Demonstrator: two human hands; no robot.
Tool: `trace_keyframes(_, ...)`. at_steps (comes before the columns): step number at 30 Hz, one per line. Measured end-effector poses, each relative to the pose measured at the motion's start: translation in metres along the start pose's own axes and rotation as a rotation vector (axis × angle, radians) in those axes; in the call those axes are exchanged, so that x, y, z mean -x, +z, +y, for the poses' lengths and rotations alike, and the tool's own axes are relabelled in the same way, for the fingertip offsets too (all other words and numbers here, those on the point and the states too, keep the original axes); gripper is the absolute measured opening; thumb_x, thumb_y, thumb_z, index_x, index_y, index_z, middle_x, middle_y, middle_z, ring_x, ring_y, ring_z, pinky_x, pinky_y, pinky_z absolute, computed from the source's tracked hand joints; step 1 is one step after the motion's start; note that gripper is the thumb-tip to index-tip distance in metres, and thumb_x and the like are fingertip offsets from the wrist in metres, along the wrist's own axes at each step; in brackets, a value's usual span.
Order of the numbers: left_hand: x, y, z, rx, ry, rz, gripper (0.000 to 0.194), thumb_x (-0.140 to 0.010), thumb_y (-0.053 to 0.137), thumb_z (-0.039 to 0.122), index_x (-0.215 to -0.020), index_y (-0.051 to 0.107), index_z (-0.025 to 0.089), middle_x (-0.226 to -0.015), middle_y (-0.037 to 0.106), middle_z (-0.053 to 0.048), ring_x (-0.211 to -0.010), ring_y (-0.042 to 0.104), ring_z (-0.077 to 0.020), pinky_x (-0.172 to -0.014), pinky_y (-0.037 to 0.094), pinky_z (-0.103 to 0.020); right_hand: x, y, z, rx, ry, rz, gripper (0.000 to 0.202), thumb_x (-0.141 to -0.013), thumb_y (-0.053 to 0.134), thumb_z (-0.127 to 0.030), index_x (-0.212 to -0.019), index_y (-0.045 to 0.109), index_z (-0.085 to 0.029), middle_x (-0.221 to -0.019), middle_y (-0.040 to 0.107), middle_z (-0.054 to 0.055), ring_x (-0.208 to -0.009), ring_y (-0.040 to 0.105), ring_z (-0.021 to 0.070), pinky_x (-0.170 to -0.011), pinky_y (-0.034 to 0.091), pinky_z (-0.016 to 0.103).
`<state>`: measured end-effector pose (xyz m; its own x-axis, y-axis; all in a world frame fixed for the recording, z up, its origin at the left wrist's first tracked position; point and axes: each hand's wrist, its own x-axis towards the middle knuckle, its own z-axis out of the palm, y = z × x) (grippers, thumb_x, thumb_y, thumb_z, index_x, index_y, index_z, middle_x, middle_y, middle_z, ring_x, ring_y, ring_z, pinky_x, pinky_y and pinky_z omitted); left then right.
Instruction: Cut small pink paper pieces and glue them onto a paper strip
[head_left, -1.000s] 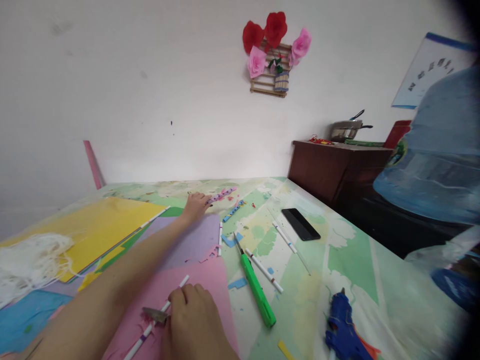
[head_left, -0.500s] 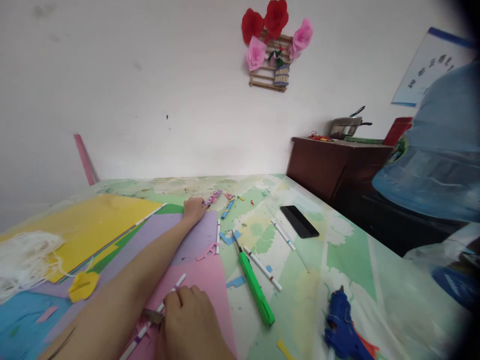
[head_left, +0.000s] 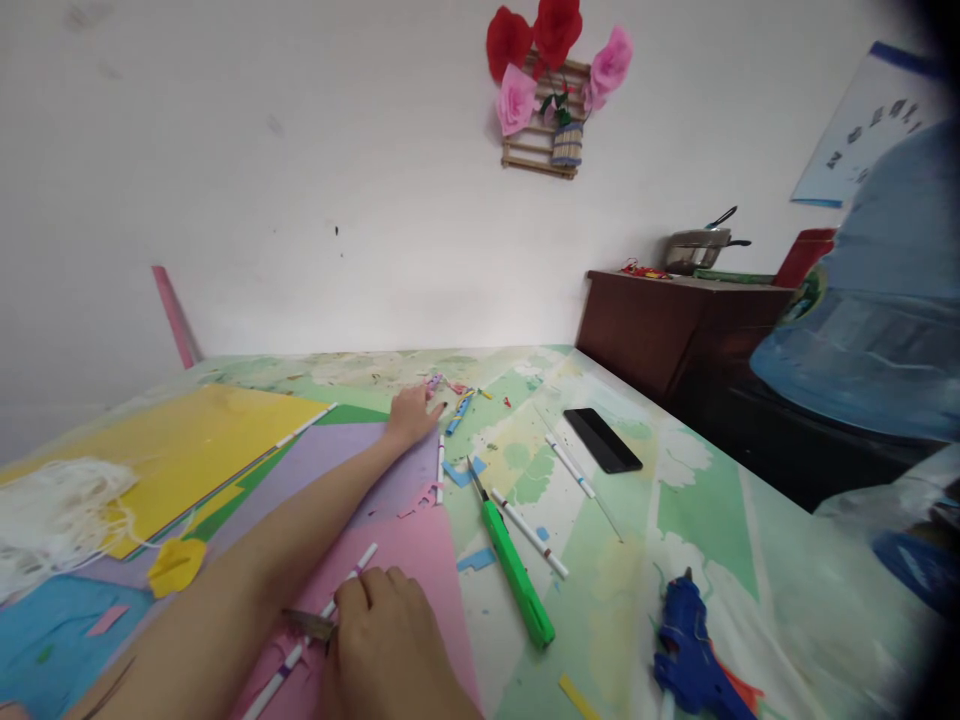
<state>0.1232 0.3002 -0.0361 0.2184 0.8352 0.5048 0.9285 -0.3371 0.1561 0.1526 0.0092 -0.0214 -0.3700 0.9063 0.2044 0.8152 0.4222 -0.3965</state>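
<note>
Blade (head_left: 306, 622) gripped in right hand (head_left: 397, 630), fingers curled and closed on its near end, with steel crossing a white stick (head_left: 274, 683) banded in purple. Under both, pink sheet (head_left: 431, 580). Left hand (head_left: 412, 415) stretched far across the table (head_left: 622, 610), thumb held away from the fingers, just beside a pink and purple strip (head_left: 433, 382); whether pinching it, cannot tell. Just to the right, blue strip (head_left: 460, 412). At far right, blue see-through water jug (head_left: 862, 390), contents too unclear to tell. On the brown cabinet (head_left: 637, 330), metal pot (head_left: 694, 254), inside hidden from this angle. Below the jug, clear plastic bag (head_left: 870, 505), with something blue beside or within it, cannot tell which. On the table, green knife (head_left: 517, 575), black phone (head_left: 602, 440) and blue glue gun (head_left: 688, 650). At left, white string (head_left: 60, 510) heaped loose, partly over a yellow sheet (head_left: 210, 440).
</note>
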Motion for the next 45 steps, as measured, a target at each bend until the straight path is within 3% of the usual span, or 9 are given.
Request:
trace_keyframes(5,0.003,0.009,0.024,0.046,0.074,-0.134,0.034,-0.073,0.060,0.050,-0.074,0.065,0.016,-0.079,0.066,-0.009,-0.084,0.061,-0.0255,-0.075,0.045,-0.035,0.001,0.000,0.001,-0.019,0.006,0.014,0.022,-0.074,0.053,-0.016,-0.095,0.059,-0.013,-0.092,0.063,0.012,-0.085,0.058,0.0281,-0.068,0.048,0.042)
trace_keyframes(11,0.006,0.014,0.029,0.070,0.093,-0.199,0.025,-0.087,0.053,0.037,-0.092,0.061,0.013,-0.091,0.063,-0.005,-0.082,0.060,-0.0160,-0.077,0.049,-0.037,0.001,-0.001,-0.001,-0.018,0.024,-0.021,0.023,-0.075,0.053,-0.018,-0.097,0.058,-0.013,-0.092,0.063,0.012,-0.086,0.058,0.0286,-0.070,0.048,0.042)
trace_keyframes(16,0.009,0.012,0.029,0.119,0.120,-0.111,0.021,-0.085,0.055,0.032,-0.091,0.060,0.013,-0.096,0.062,-0.007,-0.094,0.057,-0.0197,-0.084,0.045,-0.040,0.002,-0.001,-0.002,0.005,0.001,-0.011,0.023,-0.074,0.054,-0.017,-0.096,0.058,-0.013,-0.089,0.062,0.011,-0.085,0.058,0.0270,-0.068,0.047,0.040)
trace_keyframes(21,0.011,0.012,0.028,0.199,0.144,0.021,0.010,-0.077,0.056,0.015,-0.085,0.063,0.016,-0.094,0.062,-0.010,-0.100,0.054,-0.0253,-0.087,0.041,-0.037,0.004,0.001,-0.003,0.021,-0.002,0.035,0.021,-0.073,0.055,-0.017,-0.093,0.058,-0.014,-0.087,0.062,0.009,-0.080,0.057,0.0254,-0.065,0.047,0.039)
trace_keyframes(27,0.012,0.012,0.027,0.271,0.140,0.100,0.011,-0.077,0.056,0.014,-0.085,0.062,0.018,-0.095,0.063,-0.008,-0.100,0.054,-0.0245,-0.089,0.039,-0.037,0.003,0.000,-0.003,0.023,-0.008,0.033,0.020,-0.074,0.054,-0.016,-0.094,0.057,-0.014,-0.087,0.062,0.009,-0.081,0.057,0.0258,-0.066,0.047,0.040)
trace_keyframes(33,0.007,0.016,0.025,0.309,0.064,0.095,0.010,-0.075,0.058,0.016,-0.083,0.063,0.018,-0.095,0.064,-0.007,-0.096,0.056,-0.0235,-0.087,0.040,-0.035,0.004,-0.001,-0.003,0.009,-0.004,0.024,0.019,-0.075,0.053,-0.016,-0.093,0.057,-0.014,-0.088,0.062,0.010,-0.080,0.058,0.0268,-0.065,0.047,0.041)
trace_keyframes(39,-0.003,0.024,0.020,0.327,-0.100,0.030,0.017,-0.071,0.062,0.021,-0.087,0.065,0.015,-0.087,0.068,-0.008,-0.085,0.061,-0.0226,-0.079,0.043,-0.032,0.006,0.002,-0.003,0.006,-0.010,0.074,0.019,-0.075,0.055,-0.015,-0.094,0.056,-0.016,-0.087,0.062,0.009,-0.081,0.057,0.0256,-0.065,0.046,0.039)
trace_keyframes(45,-0.009,0.024,0.012,0.308,-0.272,0.038,0.024,-0.074,0.061,0.023,-0.096,0.063,0.015,-0.096,0.068,-0.010,-0.091,0.061,-0.0214,-0.079,0.042,-0.029,0.003,-0.003,-0.003,0.000,-0.025,-0.003,0.017,-0.075,0.055,-0.016,-0.091,0.057,-0.014,-0.089,0.063,0.011,-0.081,0.058,0.0269,-0.064,0.046,0.039)
